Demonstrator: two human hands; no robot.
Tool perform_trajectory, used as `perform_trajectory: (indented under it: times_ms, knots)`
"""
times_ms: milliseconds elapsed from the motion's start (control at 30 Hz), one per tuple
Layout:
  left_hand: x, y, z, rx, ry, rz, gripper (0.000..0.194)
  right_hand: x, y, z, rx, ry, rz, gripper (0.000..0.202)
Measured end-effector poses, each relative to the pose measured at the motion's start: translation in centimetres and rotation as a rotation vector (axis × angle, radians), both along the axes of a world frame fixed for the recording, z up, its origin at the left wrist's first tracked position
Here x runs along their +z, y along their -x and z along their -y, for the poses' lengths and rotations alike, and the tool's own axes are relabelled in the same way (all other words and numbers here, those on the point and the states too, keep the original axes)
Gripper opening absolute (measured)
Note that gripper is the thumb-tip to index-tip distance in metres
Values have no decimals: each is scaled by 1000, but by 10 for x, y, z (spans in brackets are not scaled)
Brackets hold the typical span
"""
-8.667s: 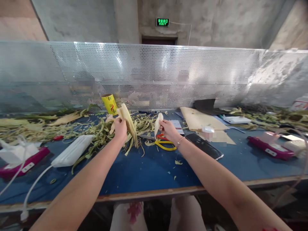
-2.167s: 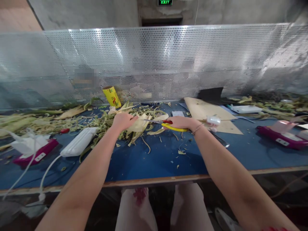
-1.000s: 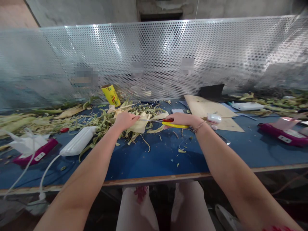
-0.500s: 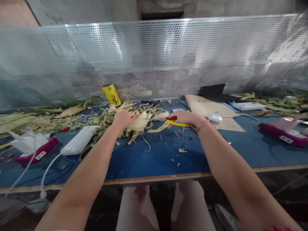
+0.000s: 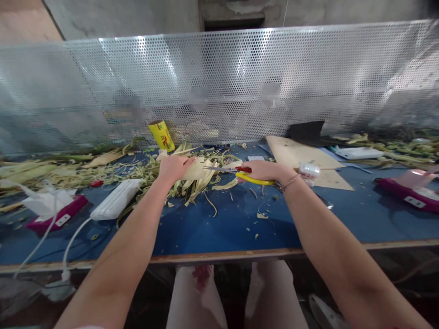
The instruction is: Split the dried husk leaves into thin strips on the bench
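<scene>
My left hand is closed on a pale, flat leaf piece over a heap of green and yellowish plant strips. Wrapped round the handles of the scissors, which are yellow and red, is my right hand. The scissor blades point left, with their tips beside the leaf's right edge. Below the leaf, more pale strips lie on the blue table. A bracelet circles my right wrist.
Behind stands a perforated metal screen with a yellow roll before it. Left are a white power strip and a magenta box. Right are cardboard, another magenta box and a white device.
The pale leaf piece has shifted slightly left, away from the scissors, and looks smaller. Loose strips now hang below it. The whole view has moved a little.
</scene>
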State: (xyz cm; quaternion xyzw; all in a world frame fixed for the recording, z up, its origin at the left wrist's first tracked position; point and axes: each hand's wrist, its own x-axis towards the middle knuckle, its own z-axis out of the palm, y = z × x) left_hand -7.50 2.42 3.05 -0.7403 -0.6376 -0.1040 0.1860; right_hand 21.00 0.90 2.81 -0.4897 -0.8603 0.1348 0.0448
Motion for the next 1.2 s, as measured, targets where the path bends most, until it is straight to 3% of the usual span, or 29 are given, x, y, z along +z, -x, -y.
perform_trajectory:
  times_ms: [400,733,1200]
  knots:
    - [3,0,3,52,-3,12,70,3,-2,2,-19,-9,25,53]
    - [0,-15,7,-59,49,20,67,3,11,7,24,-21,9,52]
    - [-4,-15,5,-71,58,5,67,2,10,6,65,-10,12,48]
